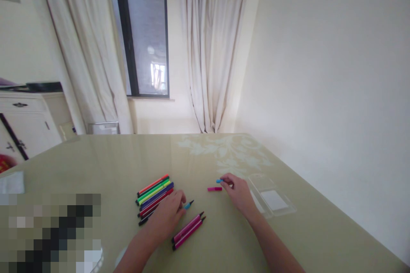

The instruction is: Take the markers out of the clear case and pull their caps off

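In the head view my left hand (169, 211) is closed round a light blue marker (188, 206), its bare black tip pointing up and right. My right hand (236, 190) pinches a light blue marker cap (219, 181) just above the table. Close below that cap lies a pink cap (214, 189). Two uncapped magenta markers (188, 229) rest side by side to the right of my left wrist. Left of my left hand is a row of several capped markers (155, 194) in orange, green, yellow, blue and red, partly covered by the hand.
A clear plastic case (278, 200) lies flat to the right, beyond my right hand. The pale table (112, 166) meets the white wall on the right. A white cloth or paper (12, 182) is at the left edge. The lower left corner is pixelated.
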{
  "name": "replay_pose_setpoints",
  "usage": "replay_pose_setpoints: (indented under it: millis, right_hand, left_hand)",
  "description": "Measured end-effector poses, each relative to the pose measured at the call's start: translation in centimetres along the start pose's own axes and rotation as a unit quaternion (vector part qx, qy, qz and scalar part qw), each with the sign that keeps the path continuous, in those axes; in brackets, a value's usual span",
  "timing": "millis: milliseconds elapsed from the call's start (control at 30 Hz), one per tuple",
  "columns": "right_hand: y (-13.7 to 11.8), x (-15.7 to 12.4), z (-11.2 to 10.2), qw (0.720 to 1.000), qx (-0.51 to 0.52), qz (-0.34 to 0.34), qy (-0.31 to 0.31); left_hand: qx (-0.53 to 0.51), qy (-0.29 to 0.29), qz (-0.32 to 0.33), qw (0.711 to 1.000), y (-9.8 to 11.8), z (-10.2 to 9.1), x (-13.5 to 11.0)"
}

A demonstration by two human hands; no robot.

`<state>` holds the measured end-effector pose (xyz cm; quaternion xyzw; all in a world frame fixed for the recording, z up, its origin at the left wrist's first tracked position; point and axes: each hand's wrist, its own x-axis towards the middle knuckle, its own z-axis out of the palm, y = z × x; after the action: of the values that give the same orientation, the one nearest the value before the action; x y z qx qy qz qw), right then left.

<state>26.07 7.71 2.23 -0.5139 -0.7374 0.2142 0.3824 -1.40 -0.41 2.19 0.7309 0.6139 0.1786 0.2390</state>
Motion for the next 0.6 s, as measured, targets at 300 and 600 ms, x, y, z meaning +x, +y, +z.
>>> replay_pose_setpoints:
  millis: [300,600]
  right_hand:
    - [-2.0,-0.3,2.8,0.990,-0.120,-0.049,-0.055]
    - [-2.2,-0.3,4.4,0.975,-0.192,-0.093,-0.060]
  left_hand:
    - [-0.013,-0.035,0.032,0.999,2.3,0.2,-1.1]
    - [-0.005,-0.035,0.026,0.999,3.0,0.2,-0.9]
